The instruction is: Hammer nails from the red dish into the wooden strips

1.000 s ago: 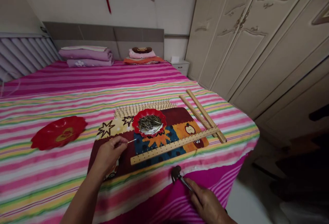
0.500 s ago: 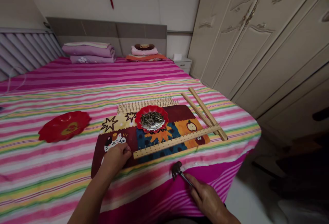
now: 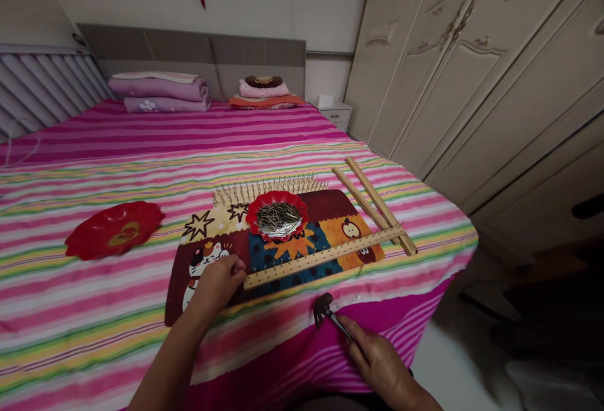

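My right hand (image 3: 380, 360) grips a claw hammer (image 3: 325, 311) by its handle, its dark head over the near edge of the bed. My left hand (image 3: 221, 282) is closed in a pinch just beside the left end of a wooden strip (image 3: 321, 260); what its fingertips hold, if anything, is too small to make out. Rows of small dark nails or holes run along the strip, and several nails stand up from it. It lies across a patterned mat (image 3: 292, 282). Behind it, a red scalloped bowl (image 3: 255, 225) holds a heap of nails (image 3: 279, 219).
Behind the bowl, wooden pieces studded with upright nails (image 3: 264, 189) lie in a row. Two bare wooden strips (image 3: 377, 200) lie at the right, under the nailed strip's far end. A red plate (image 3: 117, 231) rests left on the striped bedspread (image 3: 85, 310). A wardrobe (image 3: 462, 84) stands right.
My left hand's fingertips have risen slightly beside the strip's left end. A thin item seen there earlier no longer shows. The hammer stays nearly in place; the view has shifted slightly.
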`<state>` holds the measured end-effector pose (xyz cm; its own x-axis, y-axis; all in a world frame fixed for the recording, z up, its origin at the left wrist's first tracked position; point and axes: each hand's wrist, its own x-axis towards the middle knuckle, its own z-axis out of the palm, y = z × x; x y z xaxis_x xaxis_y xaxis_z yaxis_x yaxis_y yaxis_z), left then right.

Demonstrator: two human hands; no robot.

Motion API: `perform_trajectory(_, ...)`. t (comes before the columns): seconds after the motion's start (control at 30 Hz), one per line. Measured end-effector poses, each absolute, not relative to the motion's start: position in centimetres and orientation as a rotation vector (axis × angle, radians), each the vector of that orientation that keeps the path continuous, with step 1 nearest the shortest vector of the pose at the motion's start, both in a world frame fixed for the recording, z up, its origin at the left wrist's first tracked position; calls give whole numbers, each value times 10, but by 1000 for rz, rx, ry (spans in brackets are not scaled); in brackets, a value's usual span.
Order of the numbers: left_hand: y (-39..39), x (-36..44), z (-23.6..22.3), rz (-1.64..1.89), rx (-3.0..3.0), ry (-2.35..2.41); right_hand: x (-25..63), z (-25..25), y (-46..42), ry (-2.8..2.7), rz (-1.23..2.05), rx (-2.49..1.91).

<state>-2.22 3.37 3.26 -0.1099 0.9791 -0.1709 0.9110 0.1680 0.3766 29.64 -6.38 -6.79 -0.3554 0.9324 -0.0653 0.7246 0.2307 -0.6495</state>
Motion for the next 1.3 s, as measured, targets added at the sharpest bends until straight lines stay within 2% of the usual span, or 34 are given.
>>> perform_trajectory(0.33, 18, -22, 2, 811, 1416, 1964, 296, -68, -64, -2195, 847, -1548)
perform_trajectory(1.0, 10, -17, -2, 707, 1549, 2114, 300, -72, -65, -2159, 877, -1532)
perform_trajectory(1.13, 10, -13, -5, 790, 1580, 2046, 293, -59, -72, -2000, 1110, -1436)
perform_trajectory(1.3, 9, -12, -19, 959, 1575, 2007, 254, -16, -69, -1593, 1483, -1309)
